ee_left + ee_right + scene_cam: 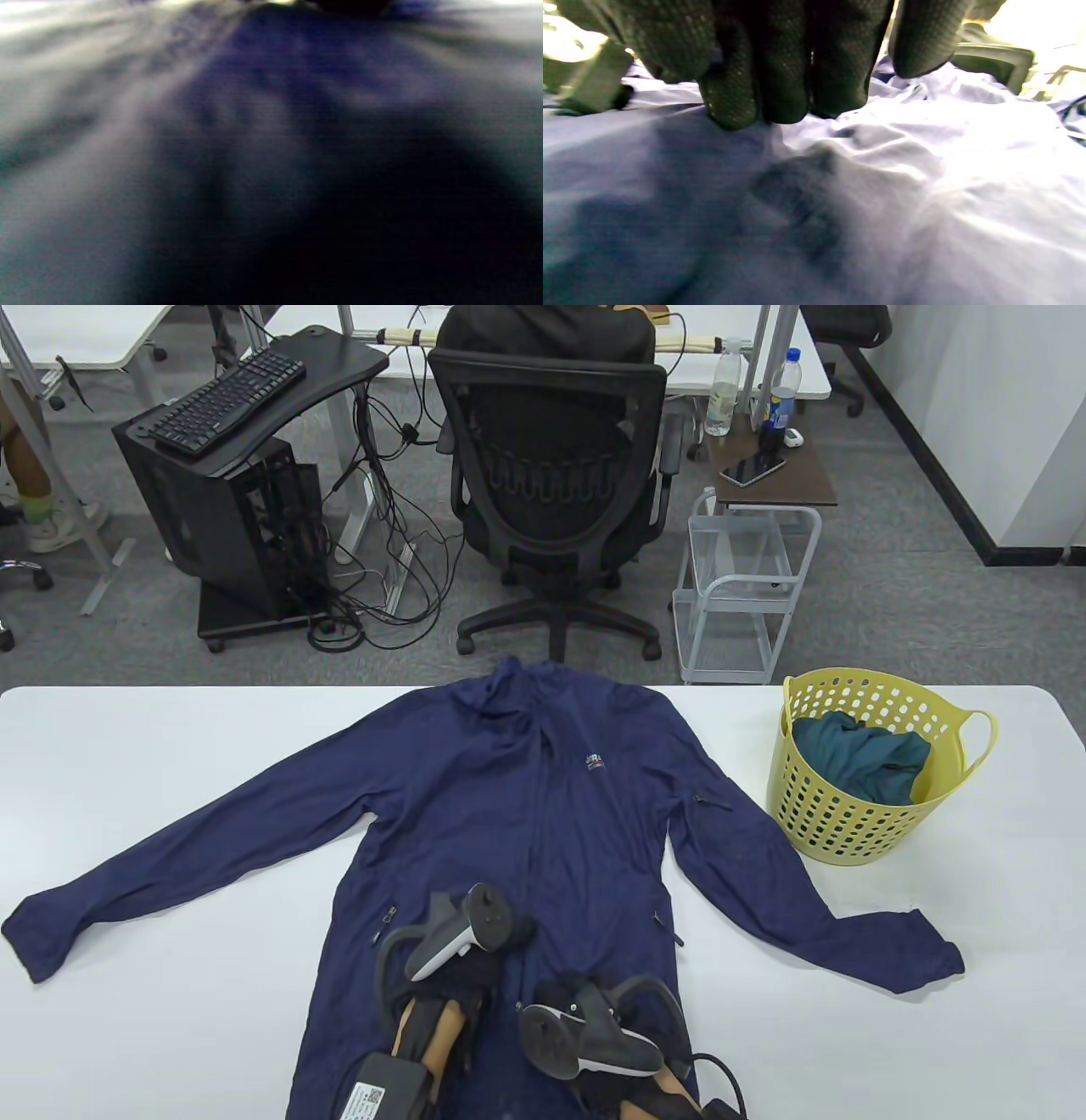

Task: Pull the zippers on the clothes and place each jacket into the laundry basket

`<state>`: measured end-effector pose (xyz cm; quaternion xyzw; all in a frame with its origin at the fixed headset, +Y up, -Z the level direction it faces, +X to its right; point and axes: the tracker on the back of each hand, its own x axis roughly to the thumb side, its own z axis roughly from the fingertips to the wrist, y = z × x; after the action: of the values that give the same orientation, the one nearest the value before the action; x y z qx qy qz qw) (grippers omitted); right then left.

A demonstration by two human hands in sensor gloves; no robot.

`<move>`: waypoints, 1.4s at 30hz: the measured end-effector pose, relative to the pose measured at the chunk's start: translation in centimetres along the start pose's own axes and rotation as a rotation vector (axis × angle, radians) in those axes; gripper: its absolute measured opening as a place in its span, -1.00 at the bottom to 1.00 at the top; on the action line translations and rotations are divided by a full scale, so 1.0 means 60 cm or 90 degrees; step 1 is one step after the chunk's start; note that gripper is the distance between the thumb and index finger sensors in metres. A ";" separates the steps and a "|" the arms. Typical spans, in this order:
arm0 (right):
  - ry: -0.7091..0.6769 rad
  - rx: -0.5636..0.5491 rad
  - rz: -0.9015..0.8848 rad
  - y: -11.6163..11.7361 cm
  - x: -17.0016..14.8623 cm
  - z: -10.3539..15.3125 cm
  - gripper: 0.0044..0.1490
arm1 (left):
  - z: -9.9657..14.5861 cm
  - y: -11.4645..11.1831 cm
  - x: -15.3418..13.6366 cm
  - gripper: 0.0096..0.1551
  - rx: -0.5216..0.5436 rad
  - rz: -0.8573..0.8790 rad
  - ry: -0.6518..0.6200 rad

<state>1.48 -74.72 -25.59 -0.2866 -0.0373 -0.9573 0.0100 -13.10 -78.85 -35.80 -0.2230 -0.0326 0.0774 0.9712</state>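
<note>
A navy jacket (543, 814) lies flat, front up, on the white table (170, 746), with both sleeves spread wide. Its front edges meet along the middle line. At the right stands a yellow laundry basket (848, 831) with a teal garment (857, 755) inside. Both gloved hands sit on the jacket's lower front near the hem. My left hand (509, 935) is just left of the middle line, its fingers hidden under the tracker. My right hand (564, 988) is beside it. In the right wrist view its curled fingers (780, 84) dig into a fold of jacket (882, 169). The left wrist view shows only blurred navy jacket cloth (271, 84).
Beyond the table's far edge stand a black office chair (556, 475) and a white wire cart (738, 585). Bare white tabletop lies left of the jacket's sleeve and between the right sleeve and the basket.
</note>
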 end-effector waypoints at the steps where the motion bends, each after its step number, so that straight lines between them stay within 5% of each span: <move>1: -0.004 0.007 -0.005 0.002 0.002 -0.001 -0.43 | -0.001 -0.001 -0.003 -0.39 0.001 0.003 -0.001; 4: 0.018 0.066 -0.029 0.021 -0.013 -0.012 -0.44 | 0.003 -0.003 -0.001 -0.39 0.010 -0.002 -0.011; 13: 0.172 0.030 -0.136 0.035 -0.111 -0.028 -0.44 | 0.053 0.019 0.051 -0.38 0.109 -0.027 -0.059; 18: 0.235 -0.002 -0.215 0.048 -0.159 -0.030 -0.44 | 0.049 -0.008 0.090 -0.38 0.053 -0.089 -0.080; 26: 0.138 0.010 -0.087 0.025 -0.102 -0.015 -0.44 | 0.022 -0.020 0.074 -0.36 -0.010 -0.077 -0.039; 33: -0.010 0.067 -0.161 -0.001 -0.034 0.003 -0.43 | 0.005 -0.010 0.033 -0.37 -0.011 -0.057 0.003; 38: -0.038 0.138 -0.200 0.001 -0.021 0.008 -0.43 | 0.007 -0.008 0.019 -0.36 -0.012 -0.074 0.007; 42: 0.011 0.088 -0.206 -0.008 -0.051 0.006 -0.34 | 0.013 -0.007 0.027 -0.37 -0.026 -0.081 -0.016</move>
<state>4.22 -74.23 -26.99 -0.2674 -0.1489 -0.9439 -0.1239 -11.55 -78.62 -34.84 -0.2393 -0.0606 0.0178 0.9689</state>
